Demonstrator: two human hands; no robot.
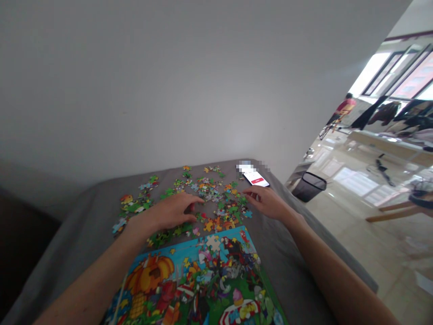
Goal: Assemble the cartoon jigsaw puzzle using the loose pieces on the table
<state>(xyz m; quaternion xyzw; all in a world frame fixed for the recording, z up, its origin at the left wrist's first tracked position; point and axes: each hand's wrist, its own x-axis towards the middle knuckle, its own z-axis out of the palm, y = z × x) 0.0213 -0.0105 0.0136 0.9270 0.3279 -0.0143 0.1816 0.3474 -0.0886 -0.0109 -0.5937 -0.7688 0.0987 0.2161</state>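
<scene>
Several loose jigsaw pieces (206, 189) lie scattered across the far half of a grey-covered table (84, 225). A partly built colourful puzzle board (196, 280) lies close to me. My left hand (172, 211) reaches over the loose pieces, fingers stretched forward and resting on them, holding nothing I can make out. My right hand (267, 201) lies at the right edge of the scatter, fingers extended toward the pieces. A gap in the board (213, 242) shows pale backing near its top edge.
A phone (256, 177) with a lit screen lies at the table's far right corner. A plain wall rises behind the table. On the right, a black bin (309, 186) stands on a glossy floor; a person (343, 110) sits far off near windows.
</scene>
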